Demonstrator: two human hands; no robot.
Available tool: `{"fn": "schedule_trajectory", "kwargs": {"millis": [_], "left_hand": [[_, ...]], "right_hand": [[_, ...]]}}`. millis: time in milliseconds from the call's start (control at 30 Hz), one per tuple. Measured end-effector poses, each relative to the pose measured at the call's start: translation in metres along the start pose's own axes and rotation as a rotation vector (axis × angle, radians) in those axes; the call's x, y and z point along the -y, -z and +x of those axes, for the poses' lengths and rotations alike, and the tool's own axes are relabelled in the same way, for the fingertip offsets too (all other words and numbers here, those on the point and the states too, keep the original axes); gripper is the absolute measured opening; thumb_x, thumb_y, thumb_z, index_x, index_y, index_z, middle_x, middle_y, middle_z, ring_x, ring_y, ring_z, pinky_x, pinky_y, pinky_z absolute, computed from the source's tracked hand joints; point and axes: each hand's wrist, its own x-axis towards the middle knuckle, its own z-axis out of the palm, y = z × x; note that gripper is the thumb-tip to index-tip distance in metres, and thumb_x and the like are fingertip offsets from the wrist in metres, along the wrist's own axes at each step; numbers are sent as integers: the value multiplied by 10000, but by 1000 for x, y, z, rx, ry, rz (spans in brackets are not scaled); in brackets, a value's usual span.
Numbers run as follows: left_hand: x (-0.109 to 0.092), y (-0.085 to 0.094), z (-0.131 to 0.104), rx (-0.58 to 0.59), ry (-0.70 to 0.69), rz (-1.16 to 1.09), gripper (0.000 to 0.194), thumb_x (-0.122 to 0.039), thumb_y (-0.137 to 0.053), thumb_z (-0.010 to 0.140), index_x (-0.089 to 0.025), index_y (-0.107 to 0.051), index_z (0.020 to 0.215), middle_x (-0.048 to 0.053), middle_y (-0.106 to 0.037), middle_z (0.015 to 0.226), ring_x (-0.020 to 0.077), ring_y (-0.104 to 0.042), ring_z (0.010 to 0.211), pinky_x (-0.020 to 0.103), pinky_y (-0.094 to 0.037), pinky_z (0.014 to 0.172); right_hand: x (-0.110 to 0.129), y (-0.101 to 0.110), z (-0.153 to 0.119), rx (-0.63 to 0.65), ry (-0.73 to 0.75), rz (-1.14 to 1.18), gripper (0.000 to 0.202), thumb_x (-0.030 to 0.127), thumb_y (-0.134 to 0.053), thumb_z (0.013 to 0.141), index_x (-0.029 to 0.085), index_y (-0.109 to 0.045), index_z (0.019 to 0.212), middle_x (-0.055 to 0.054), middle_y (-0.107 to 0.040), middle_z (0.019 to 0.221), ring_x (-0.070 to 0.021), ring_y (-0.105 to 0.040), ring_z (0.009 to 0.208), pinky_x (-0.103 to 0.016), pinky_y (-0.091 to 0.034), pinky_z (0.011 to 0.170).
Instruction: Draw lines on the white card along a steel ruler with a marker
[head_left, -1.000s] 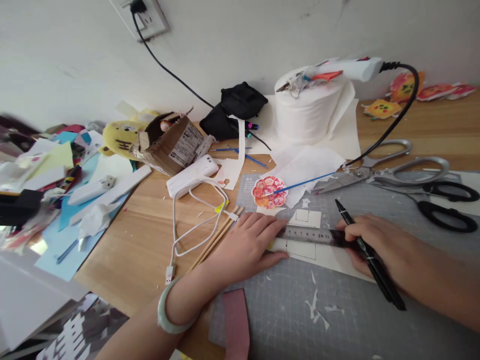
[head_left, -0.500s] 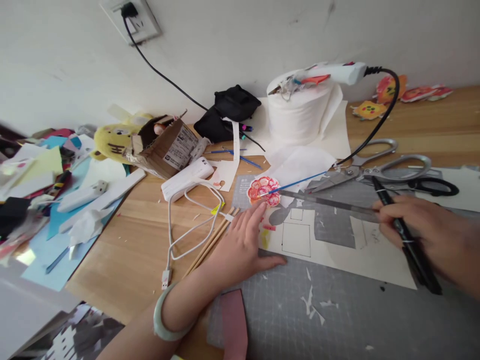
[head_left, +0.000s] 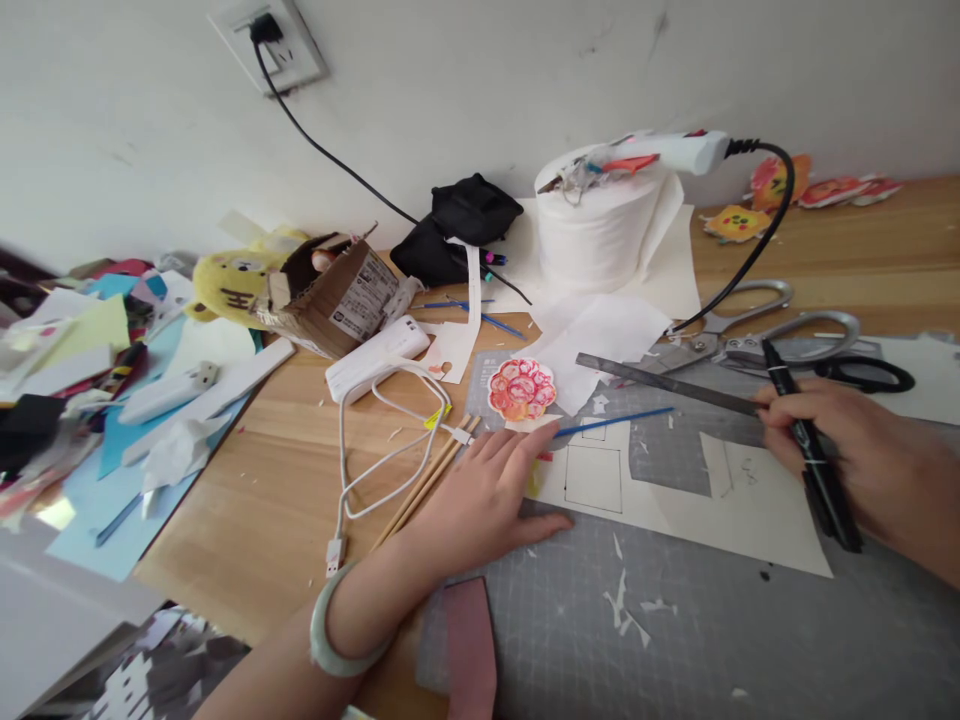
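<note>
My left hand lies flat with its fingers stretched out, pressing the left end of the cream paper. Its fingertips reach the near end of a thin blue stick. Two squares are drawn in dark line on the paper, and a rectangular notch is cut from its upper edge. In my closed right hand are a black marker, held upright at a slant, and a thin grey metal ruler pointing left above the paper. Just beyond my left fingers sits a red-and-pink paper flower.
Under the paper is a grey cutting mat with paper scraps. Large scissors lie beyond the ruler. A glue gun rests on a white tissue roll. A power bank, cable and cardboard box stand at left.
The ruler has moved back off the flower. The blue stick has shifted nearer and now lies across the paper's top edge. My left hand has stayed almost in place.
</note>
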Motion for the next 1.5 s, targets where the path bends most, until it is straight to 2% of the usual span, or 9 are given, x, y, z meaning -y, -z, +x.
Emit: {"fn": "schedule_trajectory", "kwargs": {"millis": [233,433,567,667,733,867,1033,1267,1500], "left_hand": [[-5,5,3,77,-13,-22,658,-496,-668,780,-142,-409,1271,123,-621,1048,289,-558,1009,442,-457,874],[-8,5,1,88,-199,102,506,-458,-592,846,-99,-505,1193,125,-650,1014,278,-578,971,413,-444,852],[-10,8,-3,-10,-379,142,396,-442,-516,902,-131,-543,1145,80,-683,886,237,-618,863,381,-441,811],[-11,9,-7,-160,-453,-113,303,-302,-509,897,-176,-509,1173,57,-675,883,203,-622,860,352,-466,800],[-12,6,-9,-258,-329,-442,308,-208,-489,876,-210,-476,1184,68,-640,951,192,-604,908,347,-487,812],[-13,-4,-6,-411,176,-1086,403,-232,-562,827,-277,-391,1189,77,-530,1097,178,-566,907,317,-528,719],[-11,-8,4,-440,439,-1394,617,-168,-676,655,-291,-374,1179,58,-465,1174,153,-530,905,301,-536,734],[-7,-11,5,-485,434,-1316,613,-133,-661,644,-288,-375,1163,53,-472,1168,131,-520,865,233,-502,652],[1,-13,2,-658,398,-955,391,-127,-567,763,-271,-425,1098,26,-499,1086,106,-521,803,243,-490,719]], "right_hand": [[5,3,5,-50,179,-98,135,247,-334,861,246,-458,807,-93,-622,954,-236,-650,887,-381,-504,751],[2,-1,6,-49,221,-100,122,232,-364,850,246,-477,894,-69,-615,932,-216,-637,838,-355,-508,727],[1,-2,6,-60,212,-61,97,244,-395,845,249,-469,907,-62,-603,946,-213,-617,851,-350,-495,746],[3,0,7,2,241,-27,125,151,-416,782,259,-449,835,-22,-582,820,-191,-599,764,-327,-475,714],[6,2,8,51,264,-12,174,105,-415,732,265,-445,792,8,-549,729,-178,-579,691,-317,-461,684],[11,0,9,39,286,-1,174,126,-436,743,267,-490,830,6,-586,773,-188,-594,705,-329,-454,691],[7,-8,8,-11,308,-22,111,254,-483,828,242,-490,938,-32,-597,871,-202,-611,780,-333,-471,711],[3,-14,6,-4,271,53,212,118,-442,764,271,-485,905,-1,-585,840,-186,-600,780,-332,-465,756],[27,13,9,-129,277,72,175,128,-466,769,304,-465,766,25,-541,713,-169,-576,623,-297,-470,612]]}}
